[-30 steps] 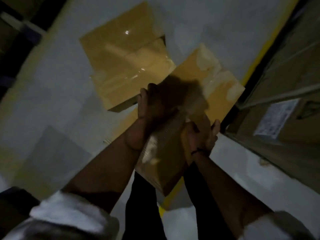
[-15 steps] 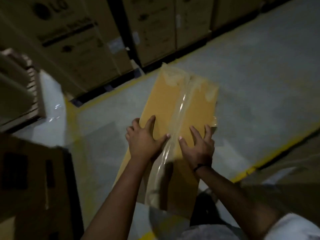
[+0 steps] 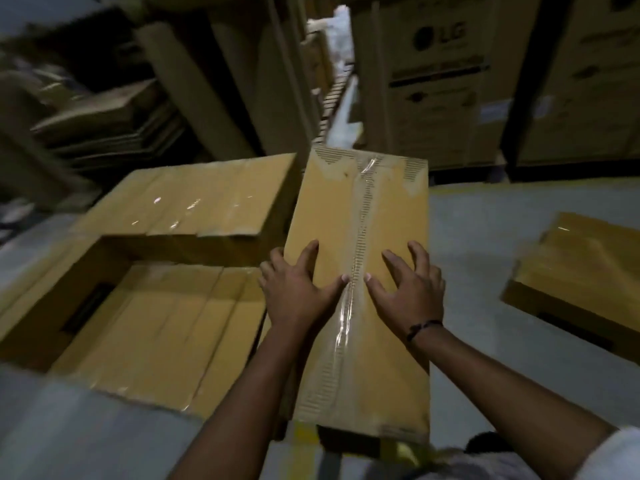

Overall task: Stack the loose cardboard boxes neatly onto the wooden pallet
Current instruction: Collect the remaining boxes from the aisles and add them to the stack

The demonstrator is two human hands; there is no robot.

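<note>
Since the frame half a second earlier, the box [image 3: 360,209] and both hands have been carried round from the bare aisle to a position just beside the stacked boxes [image 3: 194,202]. The hands keep the same placing on either side of the tape seam. Left hand [image 3: 298,292] and right hand [image 3: 408,296] lie spread on the top face near its middle, fingers extended and pressing, thumbs pointing toward the seam. The outer fingers of the left hand reach the left long edge. What bears the box from below is hidden. Its long axis runs straight away from the person. The stacked boxes lie to its left in two levels, the nearer level lower; whether the box touches them cannot be told. The left hand is nearer the stack. The pallet itself is not visible. The coming move probably calls for a leftward shift with the long axis held parallel to the stack edge. Another box [image 3: 581,268] lies on the floor [image 3: 485,230], well apart to the right.
</note>
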